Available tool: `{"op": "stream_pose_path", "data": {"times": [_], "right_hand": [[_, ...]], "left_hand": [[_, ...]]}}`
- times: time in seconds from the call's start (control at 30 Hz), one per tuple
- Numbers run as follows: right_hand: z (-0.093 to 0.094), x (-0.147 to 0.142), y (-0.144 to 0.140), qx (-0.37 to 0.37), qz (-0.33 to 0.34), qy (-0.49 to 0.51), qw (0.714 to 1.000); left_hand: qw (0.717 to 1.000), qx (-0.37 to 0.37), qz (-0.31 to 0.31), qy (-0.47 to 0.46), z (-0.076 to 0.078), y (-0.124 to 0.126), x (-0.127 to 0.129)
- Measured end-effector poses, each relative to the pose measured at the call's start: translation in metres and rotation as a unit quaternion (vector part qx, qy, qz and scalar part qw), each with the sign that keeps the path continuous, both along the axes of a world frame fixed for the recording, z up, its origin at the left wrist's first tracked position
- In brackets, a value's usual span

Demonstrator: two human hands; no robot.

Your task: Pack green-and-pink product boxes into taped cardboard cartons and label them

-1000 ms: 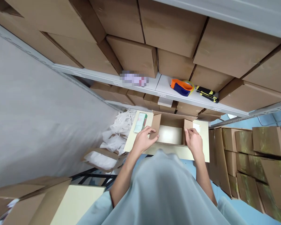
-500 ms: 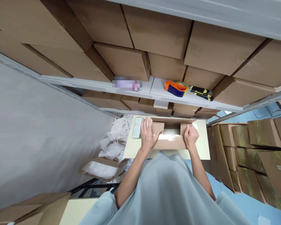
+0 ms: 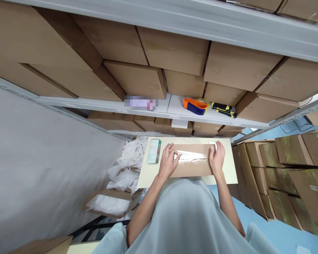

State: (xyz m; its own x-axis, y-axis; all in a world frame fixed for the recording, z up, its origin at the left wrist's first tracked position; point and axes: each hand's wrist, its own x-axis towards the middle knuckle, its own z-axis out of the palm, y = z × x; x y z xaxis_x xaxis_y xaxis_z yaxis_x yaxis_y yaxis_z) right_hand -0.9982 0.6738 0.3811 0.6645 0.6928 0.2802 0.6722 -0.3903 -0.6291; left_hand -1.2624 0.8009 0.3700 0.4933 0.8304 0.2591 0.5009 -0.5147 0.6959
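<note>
On the bench, left hand and right hand lie open, pressing the carton flaps shut; taping seems due, with the dispenser at 12 o'clock.

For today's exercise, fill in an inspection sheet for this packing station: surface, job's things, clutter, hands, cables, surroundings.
Surface: pale table, mostly bare.
Job's things: cardboard box, flaps closed, shiny tape strip along the seam.
Clutter: small green carton left of the box; white slip at its far right corner.
Hands: left hand and right hand press flat on the box ends.
Cables: nothing seen.
Surroundings: shelves of cartons; orange tape dispenser and yellow-black tool on shelf; white bags beside the table.
</note>
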Motion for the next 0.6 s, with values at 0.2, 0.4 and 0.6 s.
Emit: {"op": "stream_pose_path", "data": {"times": [0.2, 0.4, 0.6], "right_hand": [[-0.009, -0.001, 0.004, -0.160, 0.022, 0.048, 0.986], [0.005, -0.010, 0.008, -0.240, 0.006, 0.043, 0.970], [0.014, -0.020, 0.010, -0.278, 0.000, 0.031, 0.960]], "left_hand": [[1.000, -0.021, 0.019, -0.002, -0.013, 0.003, 0.004], [0.998, -0.031, 0.040, -0.027, -0.015, 0.005, 0.001], [0.997, -0.045, 0.051, -0.030, -0.016, 0.002, -0.003]]}}
